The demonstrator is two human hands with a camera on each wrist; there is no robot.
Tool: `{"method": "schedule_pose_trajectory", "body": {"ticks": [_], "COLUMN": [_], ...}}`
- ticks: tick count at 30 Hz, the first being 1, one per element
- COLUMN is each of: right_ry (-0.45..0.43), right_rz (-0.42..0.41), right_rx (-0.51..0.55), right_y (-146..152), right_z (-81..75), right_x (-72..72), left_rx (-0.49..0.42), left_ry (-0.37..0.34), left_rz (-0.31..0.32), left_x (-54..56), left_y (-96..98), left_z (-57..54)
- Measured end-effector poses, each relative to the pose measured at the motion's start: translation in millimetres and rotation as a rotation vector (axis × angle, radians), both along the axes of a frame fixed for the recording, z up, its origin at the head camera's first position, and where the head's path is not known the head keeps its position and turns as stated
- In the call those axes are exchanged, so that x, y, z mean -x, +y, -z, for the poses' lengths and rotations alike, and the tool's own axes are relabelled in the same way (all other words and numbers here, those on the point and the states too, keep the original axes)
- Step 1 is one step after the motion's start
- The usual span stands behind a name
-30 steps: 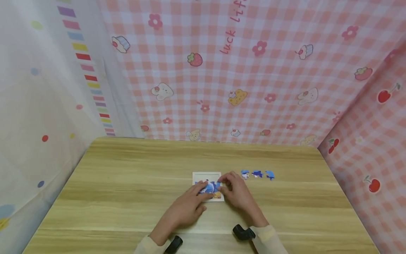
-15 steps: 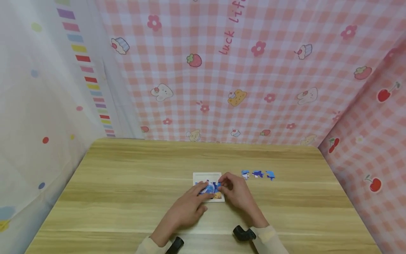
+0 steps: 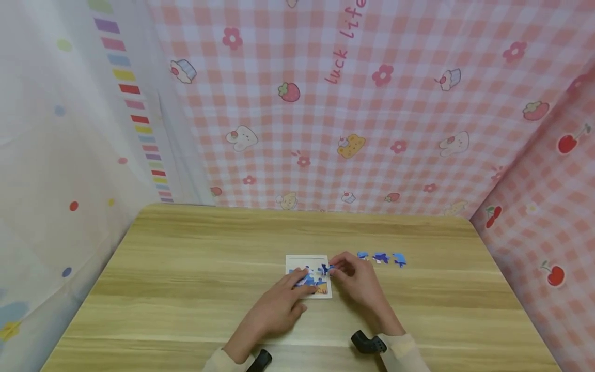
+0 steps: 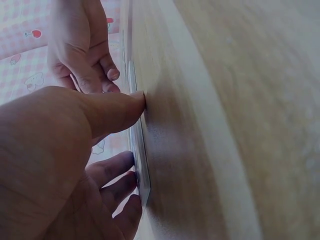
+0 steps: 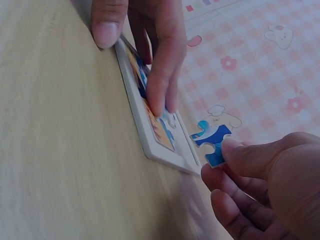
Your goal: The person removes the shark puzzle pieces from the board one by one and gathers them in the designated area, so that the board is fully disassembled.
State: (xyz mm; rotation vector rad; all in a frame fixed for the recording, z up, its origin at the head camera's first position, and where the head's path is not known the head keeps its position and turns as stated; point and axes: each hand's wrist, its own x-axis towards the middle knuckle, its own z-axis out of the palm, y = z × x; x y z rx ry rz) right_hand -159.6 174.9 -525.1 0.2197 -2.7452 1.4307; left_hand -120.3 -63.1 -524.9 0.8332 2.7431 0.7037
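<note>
A small jigsaw puzzle in a white tray (image 3: 302,257) lies on the table, its lower part filled with blue and orange pieces. My left hand (image 3: 281,306) rests on it with fingers spread, fingertips on the pieces, thumb at the near edge. My right hand (image 3: 357,279) pinches a blue jigsaw piece (image 5: 214,141) between thumb and fingers, just off the tray's right side. In the right wrist view the piece stands tilted, apart from the picture. Part of the picture is hidden beneath my left fingers.
Three loose blue jigsaw pieces lie in a row beyond my right hand: the left one (image 3: 362,256), the middle one (image 3: 381,258) and the right one (image 3: 399,259). A pink checked cloth (image 3: 325,170) hangs behind the wooden table (image 3: 195,289).
My right hand has drawn back slightly to the right with the blue jigsaw piece, which now shows apart from the others. My left hand stays on the puzzle. The head view has shifted slightly.
</note>
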Motion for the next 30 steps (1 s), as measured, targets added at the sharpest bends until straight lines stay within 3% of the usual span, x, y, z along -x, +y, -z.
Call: {"method": "schedule_pose_trajectory", "body": {"ticks": [9,30], "right_ry": [-0.017,0.036], "right_rz": [0.037,0.134], "right_rx": [-0.041,-0.027], "right_y": [16,71], "right_z": [-4.8,-2.4], "right_x": [-1.7,-4.4], "left_rx": [0.0,-0.034], "left_ry": [-0.001,-0.012], "left_rz": [0.0,-0.004], "left_x": [-0.3,-2.1], "left_y": [1.0,-0.5], "left_z": [0.4,-3.5]}}
